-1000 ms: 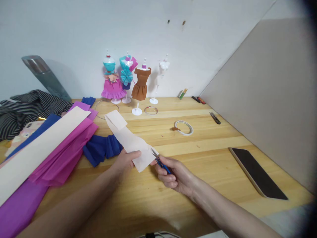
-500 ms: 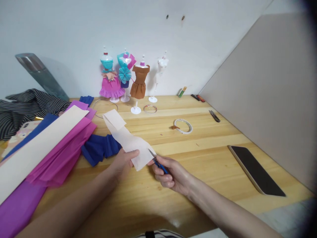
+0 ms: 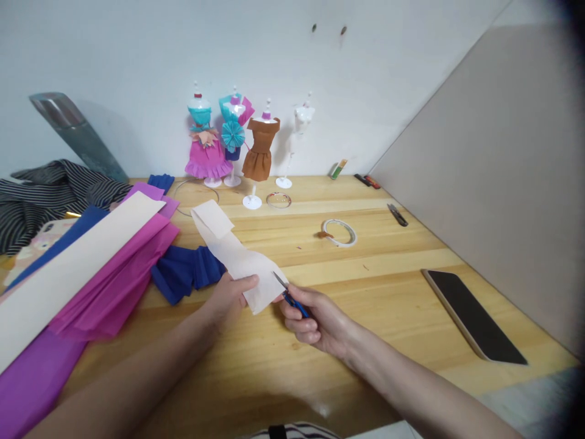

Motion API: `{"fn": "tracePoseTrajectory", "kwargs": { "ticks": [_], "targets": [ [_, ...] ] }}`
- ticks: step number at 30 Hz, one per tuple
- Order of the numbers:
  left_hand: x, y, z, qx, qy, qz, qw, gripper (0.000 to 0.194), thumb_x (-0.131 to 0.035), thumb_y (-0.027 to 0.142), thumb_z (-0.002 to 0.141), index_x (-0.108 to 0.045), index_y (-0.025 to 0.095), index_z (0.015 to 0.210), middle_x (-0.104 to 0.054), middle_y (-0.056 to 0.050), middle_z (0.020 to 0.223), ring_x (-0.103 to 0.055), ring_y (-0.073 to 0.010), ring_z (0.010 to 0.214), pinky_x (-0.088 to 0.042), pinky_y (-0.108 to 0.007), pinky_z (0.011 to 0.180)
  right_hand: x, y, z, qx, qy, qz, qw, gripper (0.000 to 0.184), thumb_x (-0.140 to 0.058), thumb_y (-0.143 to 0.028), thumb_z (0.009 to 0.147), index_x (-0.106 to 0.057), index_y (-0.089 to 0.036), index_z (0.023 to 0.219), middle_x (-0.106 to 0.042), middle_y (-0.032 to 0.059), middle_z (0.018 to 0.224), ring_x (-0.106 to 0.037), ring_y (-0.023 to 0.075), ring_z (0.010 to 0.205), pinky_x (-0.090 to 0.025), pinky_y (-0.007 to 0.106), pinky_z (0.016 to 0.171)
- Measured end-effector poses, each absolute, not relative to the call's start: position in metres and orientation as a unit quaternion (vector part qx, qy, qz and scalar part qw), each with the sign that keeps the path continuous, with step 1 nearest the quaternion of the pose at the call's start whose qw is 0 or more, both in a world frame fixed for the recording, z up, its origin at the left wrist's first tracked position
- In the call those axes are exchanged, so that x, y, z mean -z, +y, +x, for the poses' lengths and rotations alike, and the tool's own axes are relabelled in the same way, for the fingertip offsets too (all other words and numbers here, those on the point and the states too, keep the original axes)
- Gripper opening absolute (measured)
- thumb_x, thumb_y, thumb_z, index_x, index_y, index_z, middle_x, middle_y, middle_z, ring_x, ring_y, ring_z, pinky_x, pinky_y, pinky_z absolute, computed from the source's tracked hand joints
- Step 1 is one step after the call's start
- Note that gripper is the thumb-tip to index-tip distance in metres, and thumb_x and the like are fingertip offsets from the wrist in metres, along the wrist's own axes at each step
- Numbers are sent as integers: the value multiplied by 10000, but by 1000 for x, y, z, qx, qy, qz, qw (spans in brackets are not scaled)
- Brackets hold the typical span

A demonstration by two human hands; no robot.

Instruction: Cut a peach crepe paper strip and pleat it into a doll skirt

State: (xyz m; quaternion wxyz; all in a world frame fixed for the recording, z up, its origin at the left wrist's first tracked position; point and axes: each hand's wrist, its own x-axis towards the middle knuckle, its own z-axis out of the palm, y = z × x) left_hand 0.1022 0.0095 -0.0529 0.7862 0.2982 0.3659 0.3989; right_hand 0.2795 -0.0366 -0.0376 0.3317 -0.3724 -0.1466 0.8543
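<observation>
My left hand (image 3: 235, 291) pinches a strip of pale pink crepe paper (image 3: 242, 262), thumb on top and fingers underneath. The strip's far end is folded over on itself. In my right hand (image 3: 315, 317) is a pair of blue-handled thread snips (image 3: 295, 303), with the blades pointing up and left over the near right edge of the paper. Whether the blades are parted is too small to tell. Just left of my left hand lies a gathered blue crepe paper piece (image 3: 187, 271).
Sheets of white, magenta and purple crepe paper (image 3: 119, 280) are heaped at the left. Small dress-form mannequins (image 3: 262, 146) stand along the wall, several in paper clothes. A tape roll (image 3: 340, 233), dark snips (image 3: 397, 214) and a phone (image 3: 475, 317) lie to the right.
The view has shifted very slightly. Both hands, the pale strip and the snips hold nearly the same positions.
</observation>
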Motion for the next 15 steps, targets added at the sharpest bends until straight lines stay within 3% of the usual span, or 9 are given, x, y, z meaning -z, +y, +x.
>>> {"fn": "tracePoseTrajectory", "kwargs": {
  "ticks": [15],
  "targets": [
    [49, 10, 101, -398, 374, 270, 793, 352, -780, 278, 641, -696, 99, 932, -730, -130, 931, -671, -275, 859, -498, -367, 789, 44, -40, 278, -836, -163, -376, 363, 272, -694, -363, 739, -521, -157, 780, -370, -90, 504, -159, 1, 360, -78, 131, 328]
  ]
}}
